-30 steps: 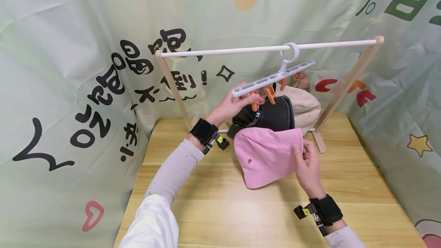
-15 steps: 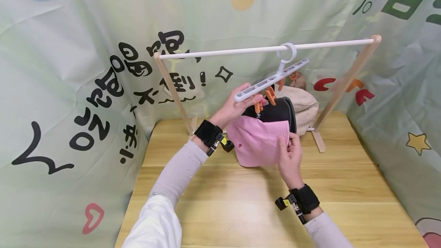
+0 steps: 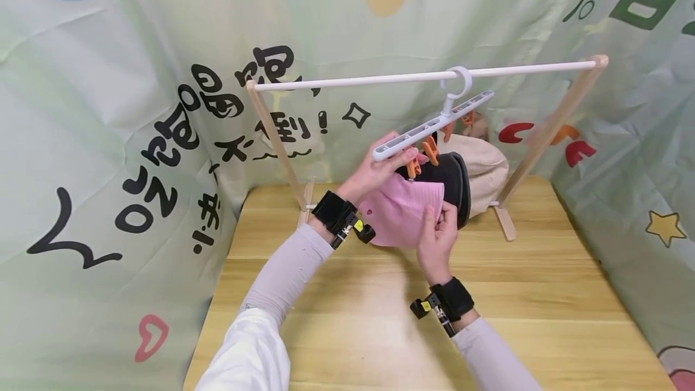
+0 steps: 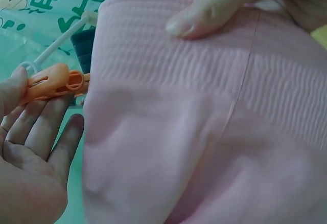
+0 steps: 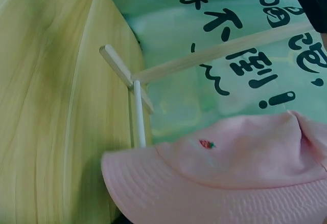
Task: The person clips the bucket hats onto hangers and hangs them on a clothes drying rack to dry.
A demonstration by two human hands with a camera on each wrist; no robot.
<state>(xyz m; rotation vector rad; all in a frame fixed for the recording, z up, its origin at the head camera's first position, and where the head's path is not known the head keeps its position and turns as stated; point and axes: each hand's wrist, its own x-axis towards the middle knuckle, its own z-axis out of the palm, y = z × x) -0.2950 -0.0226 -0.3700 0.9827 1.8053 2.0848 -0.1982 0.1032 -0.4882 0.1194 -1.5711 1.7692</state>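
Pink hat (image 3: 399,213): you have it lifted off the counter (image 3: 347,330), up against the near end of the white clip hanger (image 3: 429,128), in front of the black hat (image 3: 450,177) already hanging there.
Feel: judging by the way the brim folds and dimples in the left wrist view, it is soft, light cloth with no stiffness to speak of; it will sag wherever you do not support it.
Surface: stitched rows along the brim (image 4: 204,65) should give a dry, non-slippery hold.
Right hand (image 3: 437,240): your grip here is a pinch on the brim edge, thumb on the outer face, fingers curled behind.
Left hand (image 3: 374,174): raised under the hanger end, fingers fairly straight in the left wrist view, with the orange clip (image 4: 51,81) lying against the fingertips; I cannot tell if you are squeezing it or only touching it.
Where to hold: keep to the doubled, stitched brim edge, the firmest part; the crown would just crumple.
Clip bite: a single thickness of brim looks thin enough for the orange clip, but a bunched fold may not be.
Care: nothing fragile; the risk is the limp cloth slipping out.
Also there: a beige hat (image 3: 485,168) hangs behind, on the rail (image 3: 353,82) of the wooden rack.
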